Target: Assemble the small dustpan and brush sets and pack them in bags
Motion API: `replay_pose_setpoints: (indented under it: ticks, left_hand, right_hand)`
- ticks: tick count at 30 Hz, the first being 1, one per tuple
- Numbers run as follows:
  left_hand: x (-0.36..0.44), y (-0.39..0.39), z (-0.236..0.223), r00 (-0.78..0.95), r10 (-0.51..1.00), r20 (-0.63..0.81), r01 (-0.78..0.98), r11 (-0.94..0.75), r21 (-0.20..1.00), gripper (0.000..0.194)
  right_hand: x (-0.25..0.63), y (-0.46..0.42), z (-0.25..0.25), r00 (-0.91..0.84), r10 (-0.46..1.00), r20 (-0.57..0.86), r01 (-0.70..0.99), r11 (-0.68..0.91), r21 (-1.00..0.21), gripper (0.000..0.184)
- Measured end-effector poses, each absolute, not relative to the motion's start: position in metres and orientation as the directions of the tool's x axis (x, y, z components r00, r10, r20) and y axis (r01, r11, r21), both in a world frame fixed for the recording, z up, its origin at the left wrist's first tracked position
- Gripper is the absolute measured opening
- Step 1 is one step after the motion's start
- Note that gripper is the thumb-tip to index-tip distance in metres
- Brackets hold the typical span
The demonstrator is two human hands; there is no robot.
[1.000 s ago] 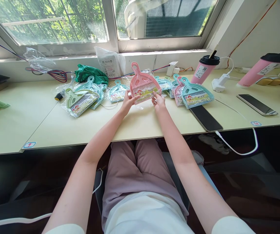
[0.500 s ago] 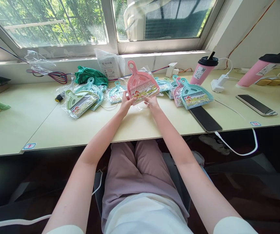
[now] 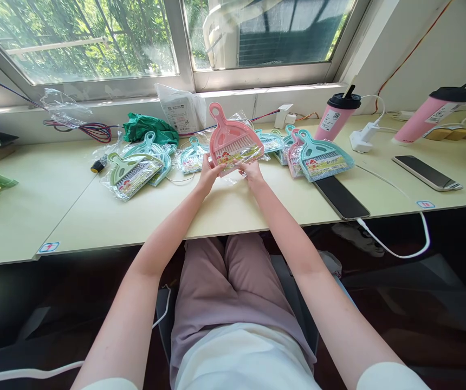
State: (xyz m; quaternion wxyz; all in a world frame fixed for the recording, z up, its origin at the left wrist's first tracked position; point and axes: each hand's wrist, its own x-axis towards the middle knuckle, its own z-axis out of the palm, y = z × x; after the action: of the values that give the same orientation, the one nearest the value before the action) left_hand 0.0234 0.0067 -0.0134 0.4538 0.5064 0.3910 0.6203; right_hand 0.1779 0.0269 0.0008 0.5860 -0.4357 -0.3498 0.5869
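A pink dustpan with a small brush (image 3: 233,140), in clear plastic wrap with a printed label, is held upright above the table, its handle pointing up. My left hand (image 3: 207,176) grips its lower left corner. At the lower right edge, my right hand (image 3: 251,171) pinches the dustpan and its loose wrap. To the left lies a wrapped green dustpan set (image 3: 133,172) on top of blue ones. A blue set (image 3: 193,156) lies just behind my left hand. On the right, a blue dustpan set (image 3: 323,157) leans over a pink one (image 3: 295,157).
A black phone (image 3: 342,197) lies partly under the right pile, a white cable plugged in. Two pink cups (image 3: 334,120), a charger (image 3: 363,138) and another phone (image 3: 426,172) are farther right. Green plastic (image 3: 149,129) and cables (image 3: 95,130) lie along the window wall.
The view has shifted very slightly. Both hands keep hold of the pink dustpan set in nearly the same place.
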Motion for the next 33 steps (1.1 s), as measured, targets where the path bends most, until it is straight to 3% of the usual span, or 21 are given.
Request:
replay_pose_setpoints:
  ticks: [8, 13, 24, 29, 33]
  left_hand:
    - [0.023, 0.008, -0.013, -0.121, 0.956, 0.268, -0.131, -0.283, 0.950, 0.063]
    - [0.023, 0.008, -0.012, -0.063, 0.966, 0.250, -0.152, -0.257, 0.954, 0.070]
    - [0.022, 0.008, -0.012, -0.098, 0.970, 0.220, -0.146, -0.233, 0.961, 0.068]
    - [0.010, 0.015, -0.008, -0.143, 0.970, 0.195, -0.191, -0.221, 0.956, 0.066]
    - [-0.003, 0.018, -0.002, -0.199, 0.969, 0.148, -0.274, -0.200, 0.941, 0.064]
  right_hand:
    - [0.187, 0.030, 0.010, 0.129, 0.961, -0.243, -0.487, -0.152, -0.860, 0.022]
    - [0.194, 0.035, 0.008, 0.214, 0.940, -0.264, -0.538, -0.112, -0.836, 0.022]
    - [0.196, 0.038, 0.004, 0.183, 0.942, -0.281, -0.512, -0.153, -0.845, 0.014]
    - [0.197, 0.037, 0.005, 0.253, 0.949, -0.186, -0.387, -0.077, -0.919, 0.018]
    - [0.199, 0.035, 0.006, 0.297, 0.955, 0.000, -0.122, 0.038, -0.992, 0.048]
